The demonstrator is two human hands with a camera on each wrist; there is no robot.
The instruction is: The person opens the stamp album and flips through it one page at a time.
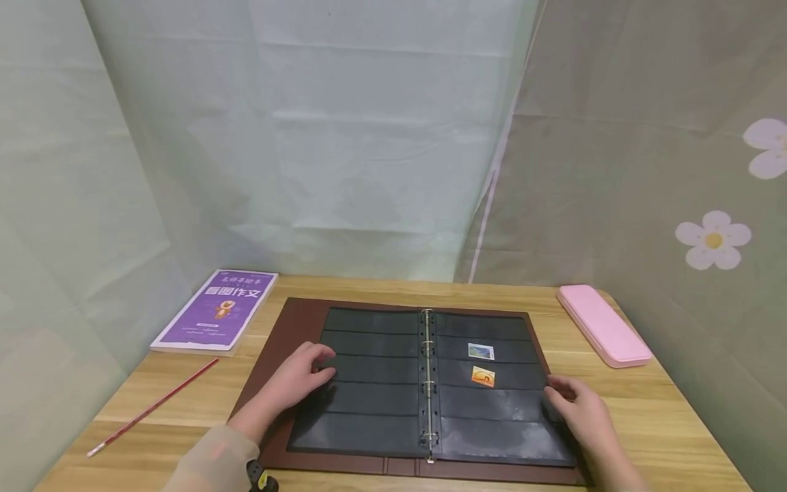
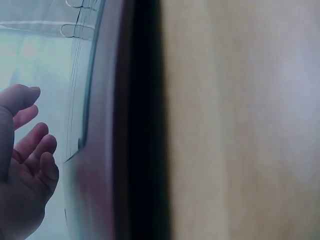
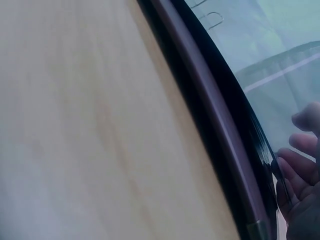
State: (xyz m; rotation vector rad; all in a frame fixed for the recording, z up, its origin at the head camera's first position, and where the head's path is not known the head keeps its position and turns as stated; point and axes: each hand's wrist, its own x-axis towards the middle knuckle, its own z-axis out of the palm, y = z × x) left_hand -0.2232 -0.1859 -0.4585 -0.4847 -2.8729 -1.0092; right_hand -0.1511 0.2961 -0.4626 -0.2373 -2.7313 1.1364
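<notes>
A brown ring-binder stamp album (image 1: 402, 466) lies open on the table, with black pocket pages held by metal rings. Two stamps sit on the right-hand page: a blue-green stamp (image 1: 481, 351) and, just below it, an orange stamp (image 1: 483, 376). My left hand (image 1: 298, 376) is over the outer edge of the left page, fingers loosely bent and nothing held. At the album's right edge is my right hand (image 1: 581, 413), fingers loosely bent beside the page edge; whether they touch it is unclear. Both wrist views show part of a hand near the pages.
To the left lie a purple book (image 1: 215, 311) and a red pencil (image 1: 154, 408). A pink case (image 1: 604, 326) stands at the right on the wooden table (image 1: 652, 424). Cloth hangings (image 1: 369, 171) enclose the back and sides.
</notes>
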